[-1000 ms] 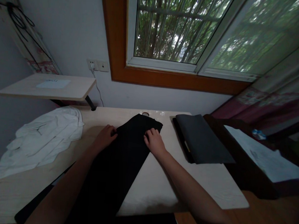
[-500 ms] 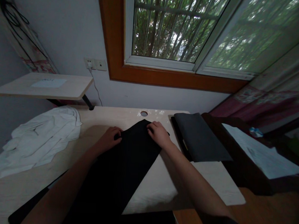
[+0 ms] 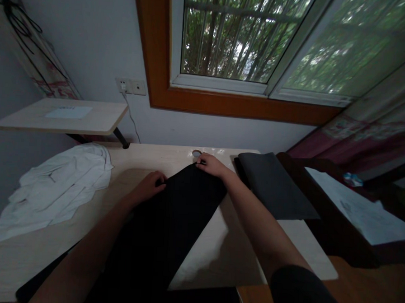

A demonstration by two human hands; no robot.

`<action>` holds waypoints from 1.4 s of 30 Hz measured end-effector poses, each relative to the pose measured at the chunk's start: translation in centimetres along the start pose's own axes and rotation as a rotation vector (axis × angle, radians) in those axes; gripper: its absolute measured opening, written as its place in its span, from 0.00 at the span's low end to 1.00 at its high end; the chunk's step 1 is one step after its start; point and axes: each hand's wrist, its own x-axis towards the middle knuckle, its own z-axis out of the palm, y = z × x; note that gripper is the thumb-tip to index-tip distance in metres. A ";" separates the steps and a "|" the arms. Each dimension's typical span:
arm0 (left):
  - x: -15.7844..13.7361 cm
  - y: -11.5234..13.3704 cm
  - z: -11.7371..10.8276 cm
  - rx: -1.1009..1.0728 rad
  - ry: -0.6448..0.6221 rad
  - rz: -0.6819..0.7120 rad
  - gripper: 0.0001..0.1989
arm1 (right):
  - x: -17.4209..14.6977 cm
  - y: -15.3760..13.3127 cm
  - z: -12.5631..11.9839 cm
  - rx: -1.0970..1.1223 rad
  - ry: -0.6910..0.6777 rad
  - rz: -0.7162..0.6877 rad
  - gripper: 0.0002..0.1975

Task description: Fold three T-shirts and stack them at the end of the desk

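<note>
A long piece of black cloth lies slantwise across the pale wooden desk, its near end running down toward my body. At its left edge, my left hand pinches the fabric between thumb and fingers. My right hand is at the far corner of the cloth, beside the desk's round cable hole, with fingertips closed on the edge. The cloth is too dark to show what kind of garment it is.
A crumpled white cloth is on the left, near a raised shelf bearing a paper label. Folded dark grey fabric lies at the right. Beyond it, a dark brown surface holds a white sheet. A window is behind the desk.
My right hand has shifted left and away from me to the cloth's far corner. The cloth's right side is spread flatter. My left hand stays about where it was.
</note>
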 end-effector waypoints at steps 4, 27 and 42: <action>0.3 0.0 -0.2 -0.023 -0.021 -0.038 0.06 | 0.0 0.8 0.3 0.210 0.040 0.161 0.04; 1.2 -1.4 0.1 0.143 0.101 -0.059 0.08 | 0.1 1.8 1.3 0.055 0.176 0.350 0.16; 1.7 -0.8 0.0 0.033 0.124 -0.169 0.09 | -2.3 4.9 -0.4 0.437 0.367 0.243 0.15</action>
